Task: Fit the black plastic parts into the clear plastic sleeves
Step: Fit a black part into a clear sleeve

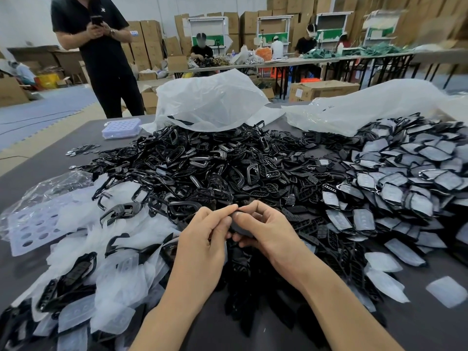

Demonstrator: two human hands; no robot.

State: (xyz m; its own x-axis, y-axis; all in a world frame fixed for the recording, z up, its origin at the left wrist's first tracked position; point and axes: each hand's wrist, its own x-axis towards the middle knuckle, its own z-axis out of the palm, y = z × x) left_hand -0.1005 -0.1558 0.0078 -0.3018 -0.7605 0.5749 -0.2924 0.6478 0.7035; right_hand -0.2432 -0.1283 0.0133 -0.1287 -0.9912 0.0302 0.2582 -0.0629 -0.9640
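Dark grey table (50, 153) in a warehouse stacked with cardboard boxes (149, 31), and someone in black (106, 62) is standing at the far-left corner holding a phone (96, 20). A huge heap of black plastic parts (202, 160) fills the middle. Loose clear sleeves (121, 249) lie at left, sleeved parts (405, 173) at right, white bags (210, 97) behind. Just in front of the heap, left hand (202, 239) and right hand (266, 229) both pinch one black part (240, 228) with curled fingers. The fingers cover most of it, so can't tell which way its long axis runs.
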